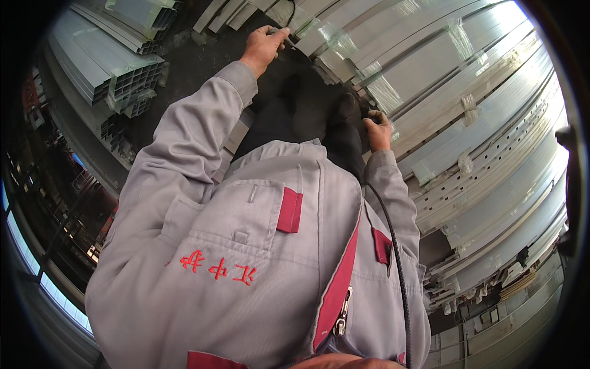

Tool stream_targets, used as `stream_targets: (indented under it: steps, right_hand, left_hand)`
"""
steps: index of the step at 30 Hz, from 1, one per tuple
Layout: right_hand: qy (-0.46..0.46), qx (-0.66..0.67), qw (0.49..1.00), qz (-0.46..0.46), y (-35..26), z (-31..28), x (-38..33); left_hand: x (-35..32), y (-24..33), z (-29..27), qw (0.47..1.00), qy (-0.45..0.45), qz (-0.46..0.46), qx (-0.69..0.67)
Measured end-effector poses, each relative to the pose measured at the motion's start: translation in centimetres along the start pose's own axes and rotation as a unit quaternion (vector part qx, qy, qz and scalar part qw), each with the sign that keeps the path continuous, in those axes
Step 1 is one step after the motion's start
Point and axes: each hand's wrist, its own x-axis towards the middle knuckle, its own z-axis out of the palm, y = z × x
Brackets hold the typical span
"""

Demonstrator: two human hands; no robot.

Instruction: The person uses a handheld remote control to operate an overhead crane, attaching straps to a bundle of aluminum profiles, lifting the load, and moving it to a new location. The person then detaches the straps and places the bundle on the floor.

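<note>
My left hand [262, 50] is stretched forward over the dark floor, its thumb and fingers closed together. A small greyish bit shows between them, too small to name. By the fingertips a thin dark cord [292, 12] runs up to the top of the view; whether the hand grips it I cannot tell. My right hand [379, 131] is closed, thumb bent over the fingers, beside the wrapped metal profiles [384, 86]. What it holds, if anything, is hidden. Both arms are in grey jacket sleeves.
Long pale profiles [485, 117] lie in stacked rows along the right, bound with clear film. Bundled square tubes [92, 61] are stacked at the left, their open ends toward the aisle floor [190, 67]. A black cable [393, 240] hangs down my jacket's right side.
</note>
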Motion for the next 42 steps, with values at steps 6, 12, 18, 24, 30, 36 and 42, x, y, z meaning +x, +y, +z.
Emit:
stream_targets:
  steps: [6, 12, 18, 24, 30, 36, 42]
  right_hand:
    - [0.069, -0.007, 0.997, 0.034, 0.0, 2.2, -1.3]
    - [0.082, -0.002, 0.996, 0.03, 2.1, 1.6, -1.4]
    - [0.066, 0.022, 0.996, 0.055, 2.0, 0.5, -1.5]
    - [0.045, 0.023, 0.998, 0.048, 1.9, -1.8, -1.5]
    - [0.039, 0.012, 0.997, 0.072, 3.8, -5.0, -1.7]
    - [0.096, 0.095, 0.985, 0.105, 7.1, -10.2, -1.1]
    - [0.16, 0.178, 0.966, 0.097, 8.4, -14.0, -0.2]
  left_hand:
    - [-1.7, -0.8, -1.4, 0.937, -0.04, -0.056, -0.341]
    - [0.5, -1.4, -5.0, 0.859, 0.034, -0.037, -0.51]
    - [3.6, -0.1, 0.2, 0.85, -0.084, 0.029, -0.52]
    - [6.4, 2.4, 11.2, 0.89, -0.212, 0.016, -0.403]
    - [14.6, 5.2, 5.7, 0.811, -0.09, -0.054, -0.576]
    - [11.2, 3.2, 16.2, 0.883, -0.22, -0.009, -0.414]
    - [9.2, 8.0, 14.7, 0.926, -0.234, -0.014, -0.297]
